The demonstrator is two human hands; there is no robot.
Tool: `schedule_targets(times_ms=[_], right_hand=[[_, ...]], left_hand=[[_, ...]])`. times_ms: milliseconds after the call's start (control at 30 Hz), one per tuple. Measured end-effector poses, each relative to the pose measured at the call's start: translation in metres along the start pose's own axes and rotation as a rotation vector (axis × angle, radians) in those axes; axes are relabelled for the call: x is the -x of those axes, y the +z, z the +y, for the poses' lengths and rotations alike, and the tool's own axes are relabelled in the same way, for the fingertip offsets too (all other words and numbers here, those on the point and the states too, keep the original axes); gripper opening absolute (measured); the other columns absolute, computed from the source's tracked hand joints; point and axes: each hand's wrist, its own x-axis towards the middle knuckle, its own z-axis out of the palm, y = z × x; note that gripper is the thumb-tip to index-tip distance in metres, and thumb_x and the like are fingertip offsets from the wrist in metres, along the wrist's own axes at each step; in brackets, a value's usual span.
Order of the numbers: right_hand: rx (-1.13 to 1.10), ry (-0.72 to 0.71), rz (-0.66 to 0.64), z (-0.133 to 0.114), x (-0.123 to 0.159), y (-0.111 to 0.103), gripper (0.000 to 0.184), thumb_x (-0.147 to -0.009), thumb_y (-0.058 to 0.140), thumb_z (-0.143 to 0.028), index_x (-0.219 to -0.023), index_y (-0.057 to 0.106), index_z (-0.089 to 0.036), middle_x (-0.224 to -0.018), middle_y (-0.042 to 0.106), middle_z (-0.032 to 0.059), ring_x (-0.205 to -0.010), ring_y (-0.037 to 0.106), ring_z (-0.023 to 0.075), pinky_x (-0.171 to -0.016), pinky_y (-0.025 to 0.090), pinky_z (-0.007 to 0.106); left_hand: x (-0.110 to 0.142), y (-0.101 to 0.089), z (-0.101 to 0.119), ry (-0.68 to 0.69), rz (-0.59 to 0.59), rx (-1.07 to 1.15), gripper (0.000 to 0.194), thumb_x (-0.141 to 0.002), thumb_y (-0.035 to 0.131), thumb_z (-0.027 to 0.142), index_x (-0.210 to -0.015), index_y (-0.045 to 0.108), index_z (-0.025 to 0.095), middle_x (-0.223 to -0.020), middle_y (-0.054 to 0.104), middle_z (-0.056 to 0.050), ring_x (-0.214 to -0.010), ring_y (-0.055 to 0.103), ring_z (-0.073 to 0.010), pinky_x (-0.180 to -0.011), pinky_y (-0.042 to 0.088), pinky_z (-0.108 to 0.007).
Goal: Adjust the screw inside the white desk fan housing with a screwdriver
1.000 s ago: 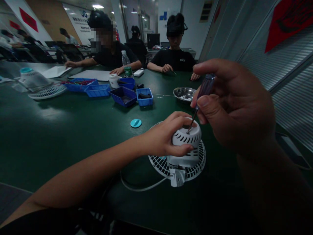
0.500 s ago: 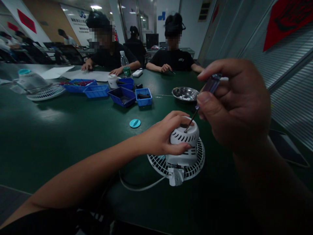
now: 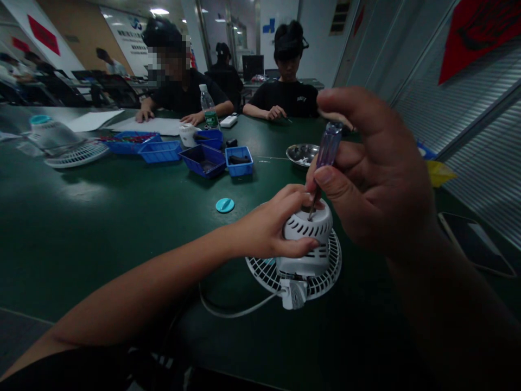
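Note:
A small white fan lies face down on the dark green table, its grille flat and its round motor housing pointing up. My left hand wraps round the left side of that housing. My right hand grips a screwdriver with a clear purple handle, held nearly upright. Its tip rests in the top of the housing. A white cord runs from the fan's base toward me.
A teal round cap lies left of the fan. Several blue bins and a metal dish stand further back, with another fan at far left. Two people sit across the table. A dark phone lies at right.
My right hand has shifted left and tilted the screwdriver more upright, with the tip staying in the housing. My left hand has kept its hold.

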Motion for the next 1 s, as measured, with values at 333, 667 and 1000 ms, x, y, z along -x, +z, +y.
schedule_targets(times_ms=[333,667,1000], right_hand=[[0.157,-0.064,0.156,-0.007,0.0,0.003,0.022,-0.095,0.066,-0.021,-0.116,0.061,-0.026,-0.117,0.064,0.0005,-0.093,0.066,0.0126,-0.085,0.064,0.031],[-0.238,0.02,0.16,0.005,0.001,0.004,0.021,-0.1,0.055,-0.028,-0.119,0.065,-0.027,-0.114,0.066,0.002,-0.078,0.064,0.012,-0.067,0.056,0.029],[-0.215,0.021,0.159,-0.005,-0.004,0.001,0.012,-0.097,0.062,-0.019,-0.106,0.066,-0.026,-0.085,0.071,-0.005,-0.07,0.067,0.0081,-0.065,0.061,0.022]], left_hand=[[0.0,0.0,-0.001,0.037,-0.003,0.004,0.061,-0.091,0.07,0.054,-0.137,0.052,0.016,-0.143,0.055,-0.02,-0.14,0.054,-0.0352,-0.123,0.046,-0.055],[-0.002,-0.004,0.003,-0.015,-0.026,0.022,0.057,-0.088,0.072,0.056,-0.129,0.055,0.02,-0.139,0.059,-0.018,-0.139,0.053,-0.0339,-0.121,0.048,-0.055],[-0.002,-0.003,0.0,0.034,-0.005,0.014,0.055,-0.09,0.072,0.053,-0.128,0.055,0.018,-0.136,0.058,-0.019,-0.137,0.053,-0.0333,-0.119,0.048,-0.055]])
